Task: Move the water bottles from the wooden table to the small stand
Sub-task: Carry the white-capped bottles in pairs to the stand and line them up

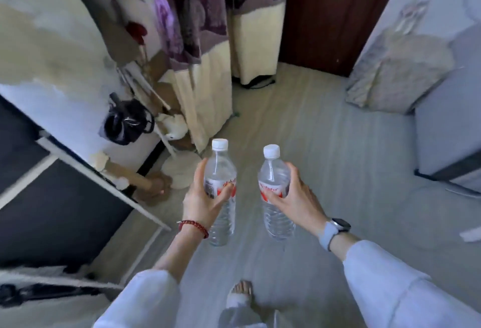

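Note:
Two clear plastic water bottles with white caps and red-and-white labels are held upright in front of me, above the floor. My left hand [201,199], with a red bead bracelet on the wrist, grips the left bottle [221,171] around its label. My right hand [295,197], with a watch on the wrist, grips the right bottle [273,171] the same way. The bottles are a short gap apart and do not touch. Neither a wooden table nor a small stand can be made out in this view.
Grey plank floor [325,145] stretches ahead. A dark unit with white edging [78,184] stands on the left, with a black bag [127,124] and cardboard clutter beyond it. Curtains [208,54] hang ahead. A bed with a pillow [398,75] is on the right. My foot [240,294] is below.

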The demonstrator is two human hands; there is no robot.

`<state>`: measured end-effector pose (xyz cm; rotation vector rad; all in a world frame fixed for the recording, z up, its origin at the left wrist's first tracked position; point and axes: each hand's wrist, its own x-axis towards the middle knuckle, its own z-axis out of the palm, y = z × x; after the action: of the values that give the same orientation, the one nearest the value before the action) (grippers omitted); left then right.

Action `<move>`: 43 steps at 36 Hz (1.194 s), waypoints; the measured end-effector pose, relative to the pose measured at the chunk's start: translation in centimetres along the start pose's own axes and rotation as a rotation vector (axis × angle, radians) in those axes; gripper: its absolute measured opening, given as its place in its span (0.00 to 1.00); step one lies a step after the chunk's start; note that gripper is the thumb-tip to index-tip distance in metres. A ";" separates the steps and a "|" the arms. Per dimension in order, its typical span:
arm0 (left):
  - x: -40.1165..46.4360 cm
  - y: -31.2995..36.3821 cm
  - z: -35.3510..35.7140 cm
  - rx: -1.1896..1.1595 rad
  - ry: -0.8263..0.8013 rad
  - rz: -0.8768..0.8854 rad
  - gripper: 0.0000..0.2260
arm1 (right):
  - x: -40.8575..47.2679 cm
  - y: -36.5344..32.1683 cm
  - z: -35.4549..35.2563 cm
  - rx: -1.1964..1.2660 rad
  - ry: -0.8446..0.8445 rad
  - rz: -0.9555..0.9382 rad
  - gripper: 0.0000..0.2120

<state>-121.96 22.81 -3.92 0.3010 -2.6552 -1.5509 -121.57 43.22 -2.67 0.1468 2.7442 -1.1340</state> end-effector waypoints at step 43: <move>68.6 49.4 77.4 0.011 -0.529 0.313 0.29 | 74.2 40.0 -60.2 0.260 0.516 0.389 0.32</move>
<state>-207.15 99.47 -3.10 -0.5800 -2.8782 -1.6887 -195.25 116.05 -2.60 1.0929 2.7560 -1.4848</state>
